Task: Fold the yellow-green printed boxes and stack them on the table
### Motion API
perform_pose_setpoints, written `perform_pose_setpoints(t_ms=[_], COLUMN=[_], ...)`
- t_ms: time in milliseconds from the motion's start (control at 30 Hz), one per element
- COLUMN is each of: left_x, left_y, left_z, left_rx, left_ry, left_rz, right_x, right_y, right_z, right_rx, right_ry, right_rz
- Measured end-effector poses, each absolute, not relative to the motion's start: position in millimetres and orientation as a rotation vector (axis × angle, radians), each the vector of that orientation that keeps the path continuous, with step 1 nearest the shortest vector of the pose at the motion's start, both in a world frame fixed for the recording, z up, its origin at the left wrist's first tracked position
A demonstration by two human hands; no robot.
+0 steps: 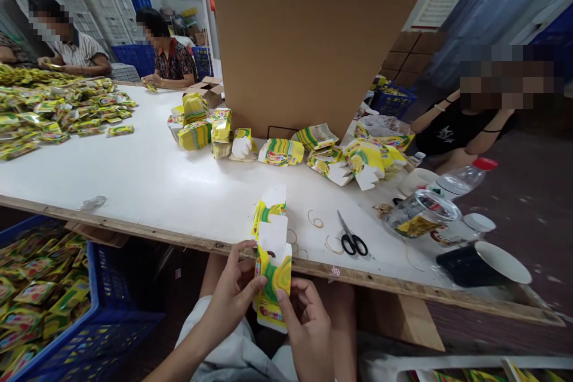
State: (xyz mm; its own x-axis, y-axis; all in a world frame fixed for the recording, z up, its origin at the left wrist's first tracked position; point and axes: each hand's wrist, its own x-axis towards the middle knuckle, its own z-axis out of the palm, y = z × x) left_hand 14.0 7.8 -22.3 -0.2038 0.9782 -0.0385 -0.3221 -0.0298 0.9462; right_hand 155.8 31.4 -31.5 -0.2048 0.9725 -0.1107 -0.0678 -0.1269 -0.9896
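Observation:
Over the table's front edge I hold a yellow-and-green printed carton (278, 274), its white end flaps sticking up at the far end. My left hand (233, 286) pinches its left side between thumb and fingers. On its right side, lower down, my right hand (308, 319) grips it with the thumb on the printed face. Just beyond lies another such carton (263, 212) on the table, partly covered by the held one. Loose rubber bands (316, 221) and black-handled scissors (353, 242) lie to the right of it.
Bundles of flat cartons (282, 152) line the back by a tall brown cardboard sheet (313, 42). Jars (416, 215) and a dark cup (474, 265) stand right. A blue crate (101, 286) holds small packets; more packets (54, 110) are heaped left. Several people sit around.

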Motion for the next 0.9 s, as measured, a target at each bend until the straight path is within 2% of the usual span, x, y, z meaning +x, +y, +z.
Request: perform_pose_setpoints(t_ms=[233, 500, 700, 800, 900], left_x=[-3, 4, 2, 2, 2], left_y=[-5, -8, -6, -5, -7], left_z=[-9, -7, -15, -16, -14], left_rx=[0.946, 0.808, 0.964, 1.086, 1.097], left_ry=[0.957, 0.737, 0.986, 1.146, 1.093], left_rz=[1.264, 1.207, 1.224, 1.213, 1.169], right_x=[177, 180, 187, 188, 182], right_y=[52, 59, 61, 63, 62], right_z=[-15, -2, -18, -14, -8], right_rx=[-0.939, -0.96, -1.056, -1.089, -1.163], right_ry=[-1.461, -1.675, -1.442, -1.589, -1.767], right_rz=[1.601, 1.323, 1.315, 1.421, 1.391])
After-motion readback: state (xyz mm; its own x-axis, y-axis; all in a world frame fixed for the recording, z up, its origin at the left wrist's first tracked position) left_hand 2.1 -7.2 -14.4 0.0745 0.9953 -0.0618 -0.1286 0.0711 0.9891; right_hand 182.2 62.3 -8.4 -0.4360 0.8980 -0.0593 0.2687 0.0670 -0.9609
